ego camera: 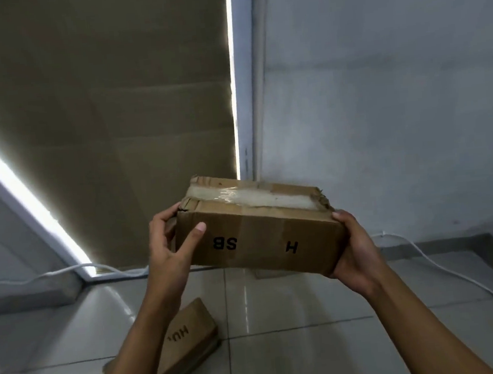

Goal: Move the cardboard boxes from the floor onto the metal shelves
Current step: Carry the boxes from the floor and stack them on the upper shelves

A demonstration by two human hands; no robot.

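I hold a brown cardboard box [261, 233] in mid-air at the centre of the head view, its taped seam facing up and black letters upside down on the near side. My left hand [170, 247] grips its left end, thumb across the near face. My right hand [353, 249] clasps its right end from below and the side. A second cardboard box [187, 341] with black letters lies on the tiled floor below, partly hidden by my left forearm. No metal shelf is in view.
A covered window [108, 115] with bright edges fills the upper left. A grey wall [395, 99] stands on the right. A white cable [443, 271] runs along the floor at the wall's foot. A low grey ledge [31, 292] sits at the left.
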